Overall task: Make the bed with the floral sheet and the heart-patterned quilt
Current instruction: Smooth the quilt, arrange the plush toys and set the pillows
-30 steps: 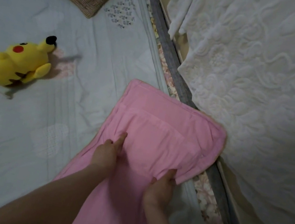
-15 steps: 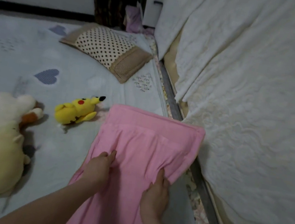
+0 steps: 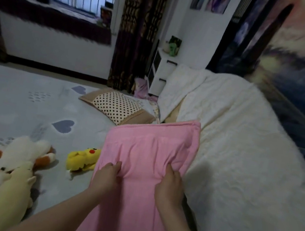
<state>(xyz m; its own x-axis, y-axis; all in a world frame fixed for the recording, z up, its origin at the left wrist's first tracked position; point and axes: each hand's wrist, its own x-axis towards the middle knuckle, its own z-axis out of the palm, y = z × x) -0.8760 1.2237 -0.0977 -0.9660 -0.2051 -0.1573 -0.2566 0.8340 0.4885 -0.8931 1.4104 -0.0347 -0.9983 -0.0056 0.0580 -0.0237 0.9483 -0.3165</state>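
The pale heart-patterned quilt point(image 3: 28, 97) lies spread flat over the bed on the left. A strip of the floral sheet point(image 3: 155, 108) shows at the bed's right edge. A pink pillow point(image 3: 149, 151) is lifted above the quilt, its far end raised. My left hand point(image 3: 105, 175) grips a fold of its cover near the left side. On the right side my right hand point(image 3: 169, 186) grips another fold. Both forearms reach in from the bottom of the view.
A polka-dot pillow point(image 3: 117, 107) lies at the head of the bed. A yellow plush point(image 3: 83, 158) and a white-orange plush point(image 3: 18, 155) over a cream plush point(image 3: 4, 197) rest on the quilt. A cream quilted blanket point(image 3: 243, 151) covers the right side. A white nightstand point(image 3: 161, 70) stands behind.
My view has tilted up from the bed to the room. Both hands have raised the pink pillow off the quilt and carried it toward the head of the bed.
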